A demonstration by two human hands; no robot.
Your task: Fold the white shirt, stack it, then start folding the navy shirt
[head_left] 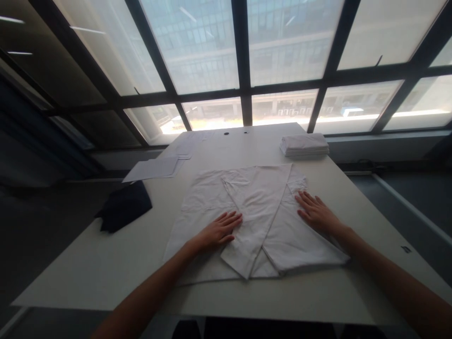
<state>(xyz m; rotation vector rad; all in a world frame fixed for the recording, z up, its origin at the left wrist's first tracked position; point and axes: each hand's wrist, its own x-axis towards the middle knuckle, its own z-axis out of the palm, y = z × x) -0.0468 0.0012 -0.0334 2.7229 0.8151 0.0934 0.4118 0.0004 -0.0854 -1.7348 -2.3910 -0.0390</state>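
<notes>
A white cloth garment (261, 202) lies spread on the white table, with parts folded over its middle in overlapping layers. Its exact kind I cannot make out. My left hand (221, 230) rests flat on the middle of the cloth, fingers stretched out and pointing right. On the cloth's right side lies my right hand (316, 212), palm down with its fingers spread near the folded edge. Neither hand grips anything.
A stack of folded white cloths (304, 145) stands at the table's back right. Paper sheets (155, 168) lie at the back left, with a dark folded cloth (127, 207) nearer by the left edge. Large windows (282, 42) rise behind the table (88, 268).
</notes>
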